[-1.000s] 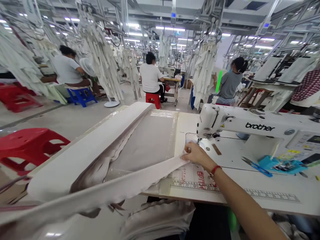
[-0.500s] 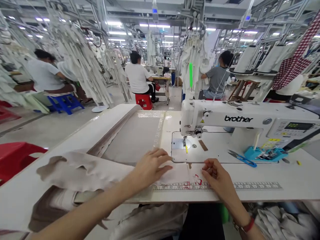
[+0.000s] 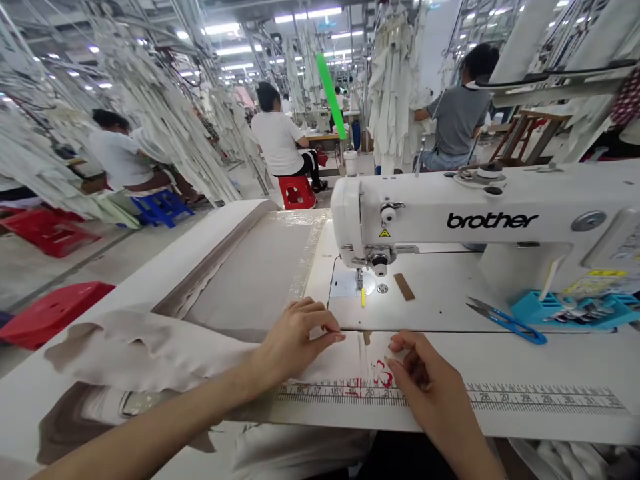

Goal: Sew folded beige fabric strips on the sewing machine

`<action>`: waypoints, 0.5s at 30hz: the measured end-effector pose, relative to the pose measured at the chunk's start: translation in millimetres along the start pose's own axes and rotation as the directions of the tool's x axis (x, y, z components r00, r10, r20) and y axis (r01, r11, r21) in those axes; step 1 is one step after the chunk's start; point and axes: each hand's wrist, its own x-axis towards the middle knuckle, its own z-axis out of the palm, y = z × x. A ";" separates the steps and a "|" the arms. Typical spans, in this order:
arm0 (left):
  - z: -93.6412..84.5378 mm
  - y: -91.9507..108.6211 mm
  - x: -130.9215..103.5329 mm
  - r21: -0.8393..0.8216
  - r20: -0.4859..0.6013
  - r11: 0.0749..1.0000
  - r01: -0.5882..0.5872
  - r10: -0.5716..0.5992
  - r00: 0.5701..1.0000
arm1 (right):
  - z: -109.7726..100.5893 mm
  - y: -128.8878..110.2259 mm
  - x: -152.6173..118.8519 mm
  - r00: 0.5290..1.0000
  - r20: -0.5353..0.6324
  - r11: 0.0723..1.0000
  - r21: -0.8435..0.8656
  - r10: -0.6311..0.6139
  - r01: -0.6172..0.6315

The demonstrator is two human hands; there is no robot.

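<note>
- The pale fabric strip (image 3: 215, 350) lies on the tabletop (image 3: 480, 360) in front of the sewing machine, short of its needle. Flat at its right end, wavy and rumpled toward the left, with a brownish-grey shade showing there.
- Left hand (image 3: 305, 340) is on the strip near that flat end, fingers bent, thumb and index tips close together. Can't tell if it's actually pinching the cloth.
- Right hand (image 3: 425, 377) is half curled just past the strip's end, small gap between thumb and index. Can't tell if anything's in it.
- Printed ruler (image 3: 525, 398) runs along the front edge.
- White brother sewing machine (image 3: 440, 217) behind, blue-handled scissors (image 3: 510, 323) and a blue tray (image 3: 535, 308) off right.
</note>
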 end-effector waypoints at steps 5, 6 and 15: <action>2.3 6.4 2.1 0.031 0.007 0.998 -0.051 0.051 0.999 | 1.7 4.8 -4.0 0.996 -0.053 0.997 -0.021 -0.070 0.069; 3.1 7.7 2.4 0.035 0.022 0.998 -0.046 0.046 0.999 | 1.8 5.3 -4.1 0.995 -0.057 0.996 -0.028 -0.082 0.080; 12.1 9.6 4.0 0.052 0.058 0.998 0.046 -0.049 0.997 | 3.0 0.8 -2.6 0.986 -0.077 0.987 -0.067 -0.148 0.142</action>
